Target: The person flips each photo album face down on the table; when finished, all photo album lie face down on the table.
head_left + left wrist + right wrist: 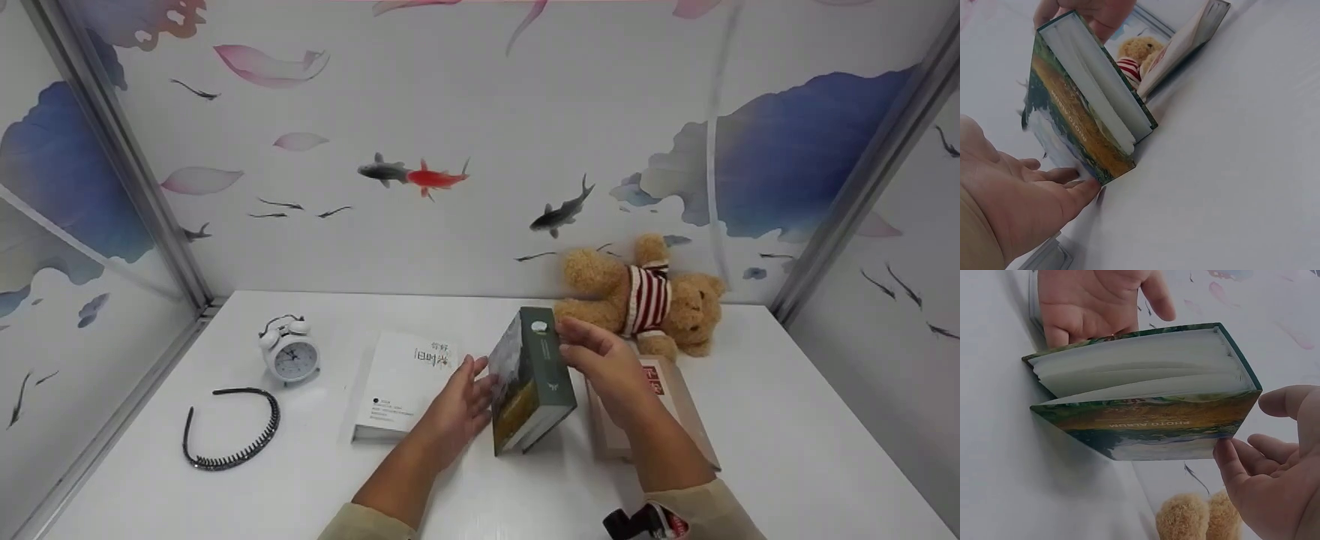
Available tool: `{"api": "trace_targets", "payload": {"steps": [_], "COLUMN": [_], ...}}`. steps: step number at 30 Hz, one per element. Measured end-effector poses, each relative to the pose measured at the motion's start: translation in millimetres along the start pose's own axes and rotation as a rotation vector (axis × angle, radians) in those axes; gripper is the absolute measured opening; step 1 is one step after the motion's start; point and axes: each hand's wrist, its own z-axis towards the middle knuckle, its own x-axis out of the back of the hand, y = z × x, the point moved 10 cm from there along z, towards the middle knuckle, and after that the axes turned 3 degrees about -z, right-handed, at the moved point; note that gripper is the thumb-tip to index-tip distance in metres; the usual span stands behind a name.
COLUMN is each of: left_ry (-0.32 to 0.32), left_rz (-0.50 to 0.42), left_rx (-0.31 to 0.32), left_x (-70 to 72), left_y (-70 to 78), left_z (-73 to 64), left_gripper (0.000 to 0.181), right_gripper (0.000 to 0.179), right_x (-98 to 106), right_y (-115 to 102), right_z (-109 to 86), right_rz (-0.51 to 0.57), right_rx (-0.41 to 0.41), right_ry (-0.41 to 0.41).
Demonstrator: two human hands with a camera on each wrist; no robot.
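In the head view a thick green photo album [550, 356] stands tilted, spine up, its covers slightly spread at the page edges. My right hand [607, 367] holds it by the spine side, fingertips on one cover and thumb by the spine. My left hand [457, 405] touches the painted opposite cover with extended fingers. In the left wrist view the album [1081, 101] shows its pages and painted cover above my left palm [1022, 197]. The right wrist view shows the words PHOTO ALBUM on the cover [1140, 422]. Whether its lower edge touches the table cannot be told.
A white book [401, 382] lies left of the album, a beige book [686, 409] lies partly under my right forearm. Behind lies a teddy bear [649, 296] in a striped top. A white alarm clock [291, 356] and a black headband [232, 457] are on the left of the white table [300, 499].
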Motion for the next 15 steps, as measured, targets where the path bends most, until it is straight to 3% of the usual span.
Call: {"api": "trace_targets", "payload": {"steps": [9,15], "left_ry": [0.027,0.047], "left_rz": [0.049,0.084], "left_rx": [-0.009,-0.020], "left_x": [2.4,3.2], "left_y": [2.3,3.8], "left_z": [0.4,-0.3], "left_gripper": [0.079,0.081], "right_gripper": [0.054,0.065], "right_x": [14,16], "right_y": [22,39], "right_z": [6.7,10.4], "right_rz": [-0.048,-0.086], "right_rx": [-0.122,-0.232], "right_ry": [0.033,0.011]}}
